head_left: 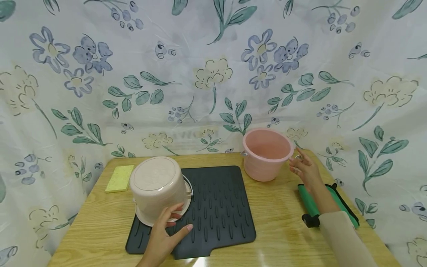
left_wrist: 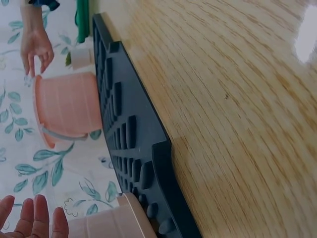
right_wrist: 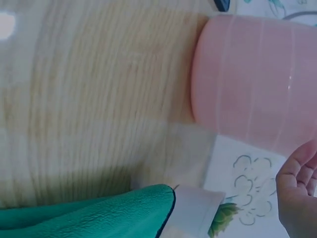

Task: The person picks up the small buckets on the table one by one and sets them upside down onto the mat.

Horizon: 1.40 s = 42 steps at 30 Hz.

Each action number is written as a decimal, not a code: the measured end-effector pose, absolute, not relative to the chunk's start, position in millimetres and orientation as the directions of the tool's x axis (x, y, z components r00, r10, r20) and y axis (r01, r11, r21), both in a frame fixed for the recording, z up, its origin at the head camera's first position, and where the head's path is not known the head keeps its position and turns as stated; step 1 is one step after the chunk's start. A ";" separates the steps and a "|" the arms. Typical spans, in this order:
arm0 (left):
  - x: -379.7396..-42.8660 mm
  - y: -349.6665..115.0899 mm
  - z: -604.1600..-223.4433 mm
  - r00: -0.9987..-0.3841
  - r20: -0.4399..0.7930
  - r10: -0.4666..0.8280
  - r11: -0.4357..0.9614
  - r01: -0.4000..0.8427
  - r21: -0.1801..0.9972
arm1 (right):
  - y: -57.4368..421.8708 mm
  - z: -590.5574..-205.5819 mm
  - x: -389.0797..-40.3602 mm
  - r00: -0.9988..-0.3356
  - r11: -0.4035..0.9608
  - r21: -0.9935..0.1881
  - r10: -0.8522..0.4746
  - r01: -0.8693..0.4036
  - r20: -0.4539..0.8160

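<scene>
A beige bucket [head_left: 156, 189] stands upside down on a black ridged drying mat [head_left: 220, 204], its rim against the mat. My left hand [head_left: 166, 233] is close beside that bucket's near side, thumb and fingers spread, holding nothing. Farther back on the right, a pink bucket [head_left: 267, 159] stands upright on the table, its mouth facing up. My right hand [head_left: 307, 170] is at the right side of its rim, fingers loosely bent. In the left wrist view, the right hand [left_wrist: 37, 52] shows with its fingertips just over the pink bucket's rim.
A yellow sponge cloth [head_left: 119, 178] lies on the wooden table [head_left: 90, 218] at the left. Under my right forearm is a green cloth [head_left: 328, 204] with black edging. The right wrist view shows a small white pot [right_wrist: 190, 206] with a green plant [right_wrist: 223, 218]. A floral curtain [head_left: 186, 92] hangs behind.
</scene>
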<state>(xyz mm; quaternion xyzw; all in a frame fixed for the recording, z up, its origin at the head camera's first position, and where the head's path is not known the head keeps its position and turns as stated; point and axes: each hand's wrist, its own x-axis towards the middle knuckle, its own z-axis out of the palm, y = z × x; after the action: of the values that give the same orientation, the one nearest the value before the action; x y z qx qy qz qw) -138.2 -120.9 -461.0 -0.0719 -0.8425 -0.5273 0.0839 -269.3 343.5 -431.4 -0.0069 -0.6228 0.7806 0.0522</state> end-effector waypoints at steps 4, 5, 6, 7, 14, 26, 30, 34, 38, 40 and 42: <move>-137.2 -121.4 -460.7 -0.976 0.216 0.029 0.427 0.208 0.880 | 346.2 -430.2 -276.1 -0.994 -0.266 -0.963 0.109 -0.048 0.019; -136.9 -121.7 -460.5 -0.976 0.215 0.029 0.425 0.206 0.881 | 346.8 -430.2 -277.2 -0.994 -0.280 -0.959 0.108 -0.041 0.011; -136.7 -122.0 -460.4 -0.977 0.213 0.027 0.425 0.204 0.882 | 347.5 -430.2 -278.2 -0.994 -0.292 -0.956 0.107 -0.035 0.004; -136.5 -122.2 -460.3 -0.977 0.213 0.026 0.425 0.203 0.882 | 348.2 -430.2 -279.0 -0.995 -0.306 -0.952 0.101 -0.028 -0.003; -135.4 -123.1 -461.0 -0.976 0.218 0.020 0.422 0.206 0.883 | 351.8 -426.4 -284.3 -0.997 -0.378 -0.926 0.070 0.000 -0.029; -133.0 -125.8 -461.4 -0.981 0.196 0.008 0.425 0.181 0.887 | 358.1 -416.3 -295.8 -0.997 -0.449 -0.892 0.024 0.050 -0.069; -132.2 -127.0 -462.4 -0.979 0.205 0.010 0.422 0.190 0.886 | 358.4 -416.2 -298.1 -0.995 -0.497 -0.865 0.020 0.071 -0.093; -131.2 -128.0 -462.2 -0.979 0.203 0.008 0.423 0.188 0.887 | 358.0 -417.0 -300.5 -0.996 -0.506 -0.859 0.012 0.072 -0.090; -130.1 -129.1 -461.7 -0.983 0.183 0.005 0.425 0.168 0.890 | 355.5 -416.9 -302.6 -0.997 -0.472 -0.878 -0.007 0.075 -0.082; -129.7 -129.5 -461.9 -0.985 0.174 0.009 0.425 0.161 0.891 | 353.8 -416.2 -302.8 -0.996 -0.450 -0.889 -0.014 0.082 -0.084; -129.5 -129.8 -462.2 -0.986 0.169 0.012 0.423 0.158 0.892 | 352.5 -415.7 -302.9 -0.996 -0.444 -0.892 -0.023 0.087 -0.085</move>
<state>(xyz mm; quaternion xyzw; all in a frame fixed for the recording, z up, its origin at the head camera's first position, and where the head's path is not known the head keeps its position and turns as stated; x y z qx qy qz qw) -129.5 -129.8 -462.2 -0.0507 -0.8407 -0.5349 0.0681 -302.9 352.5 -415.7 -0.0300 -0.5263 0.8492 -0.0324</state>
